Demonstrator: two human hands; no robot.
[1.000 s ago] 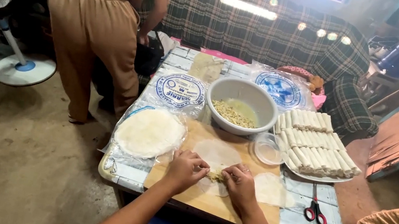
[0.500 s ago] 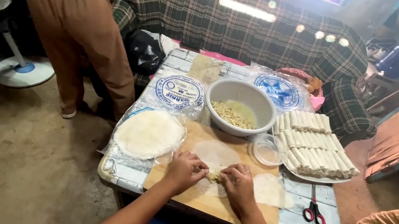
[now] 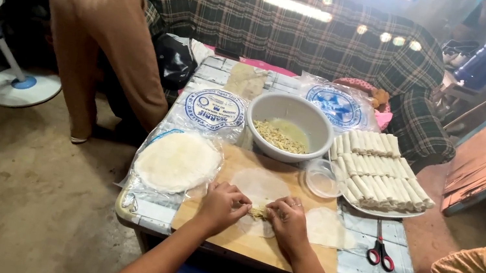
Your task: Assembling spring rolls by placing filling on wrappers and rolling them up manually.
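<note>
My left hand (image 3: 221, 207) and my right hand (image 3: 289, 221) pinch the near edge of a thin round wrapper (image 3: 259, 188) lying on a wooden board (image 3: 238, 241). A small strip of yellowish filling (image 3: 259, 211) shows between my fingers, with the wrapper folded over it. Behind the board stands a white bowl (image 3: 289, 124) of shredded filling. To its right a plate (image 3: 381, 173) carries several finished white rolls. A stack of round wrappers (image 3: 177, 161) lies on plastic to my left.
The low table (image 3: 365, 269) also holds red-handled scissors (image 3: 381, 252), a small clear dish (image 3: 322, 178) and two sealed wrapper packs (image 3: 216, 109). A person in brown trousers (image 3: 102, 34) stands at the left by a white fan (image 3: 16, 79). A plaid sofa (image 3: 288, 25) is behind.
The person in brown trousers has stepped leftward and away from the table. My hands stay on the wrapper, fingers working the fold over the filling.
</note>
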